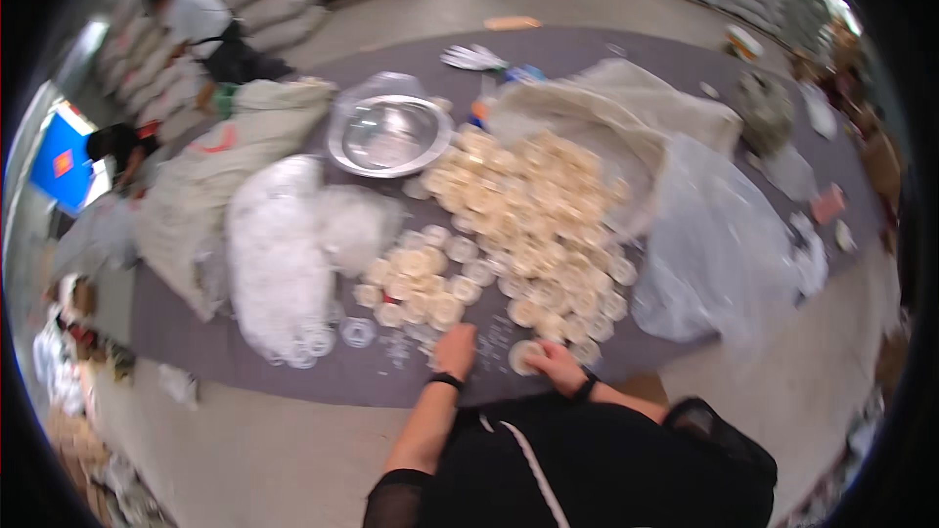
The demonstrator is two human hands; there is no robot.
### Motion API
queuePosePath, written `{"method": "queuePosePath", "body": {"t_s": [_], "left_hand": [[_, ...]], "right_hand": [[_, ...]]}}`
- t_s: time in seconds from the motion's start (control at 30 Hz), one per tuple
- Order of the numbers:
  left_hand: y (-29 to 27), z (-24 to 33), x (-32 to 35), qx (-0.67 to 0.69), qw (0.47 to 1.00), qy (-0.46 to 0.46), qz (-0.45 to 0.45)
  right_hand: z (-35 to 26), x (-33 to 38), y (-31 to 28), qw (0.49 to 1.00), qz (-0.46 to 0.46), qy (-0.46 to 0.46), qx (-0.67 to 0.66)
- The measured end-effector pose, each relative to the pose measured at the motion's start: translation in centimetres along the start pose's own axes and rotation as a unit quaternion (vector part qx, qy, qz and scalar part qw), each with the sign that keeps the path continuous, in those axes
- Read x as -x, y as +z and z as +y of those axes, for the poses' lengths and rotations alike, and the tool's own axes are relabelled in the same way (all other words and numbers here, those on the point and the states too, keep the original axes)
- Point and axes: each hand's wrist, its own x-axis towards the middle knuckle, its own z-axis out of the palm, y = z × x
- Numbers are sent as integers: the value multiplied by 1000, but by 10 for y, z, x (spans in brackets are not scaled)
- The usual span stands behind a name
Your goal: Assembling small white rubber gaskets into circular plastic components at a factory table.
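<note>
My right hand (559,369) pinches a round cream-coloured plastic disc (524,358) by its edge, low over the near side of the table. To its left, my left hand (456,348) is closed, fingers curled at the near edge of a small heap of similar discs (419,284); whatever it may hold is hidden. Small clear bits (398,350) lie scattered on the table about that hand. Beyond both hands spreads a larger pile of cream discs (533,196), spilling from the mouth of a woven sack (606,98).
A grey cloth covers the table (381,386). Left stand a bag of white rings (279,264) and a woven sack (235,152); a metal basin (389,137) sits behind. Right lies a clear plastic bag (719,244). A white glove (473,58) rests far back. Another person (210,29) bends at far left.
</note>
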Motion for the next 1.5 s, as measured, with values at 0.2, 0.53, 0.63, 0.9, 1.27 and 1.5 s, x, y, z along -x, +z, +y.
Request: {"method": "queuePosePath", "body": {"t_s": [0.2, 0.53, 0.63, 0.9, 1.27, 1.5], "left_hand": [[8, 10, -1, -48, 997, 55, 33], [-7, 14, 6, 22, 999, 16, 35], [-15, 24, 15, 374, 923, -84, 12], [-71, 39, 72, 676, 715, -134, -114], [-114, 13, 126, 681, 706, -143, -135], [-122, 7, 136, 683, 707, -152, -104]], "right_hand": [[16, -4, -21, 1000, 16, -1, -21], [5, -1, -1, 999, 5, -33, 6], [-2, 5, 8, 994, -11, -86, 61], [-26, 21, 49, 924, -44, -233, 301], [-20, 34, 99, 863, -151, -359, 321], [-13, 31, 108, 890, -161, -318, 284]]}}
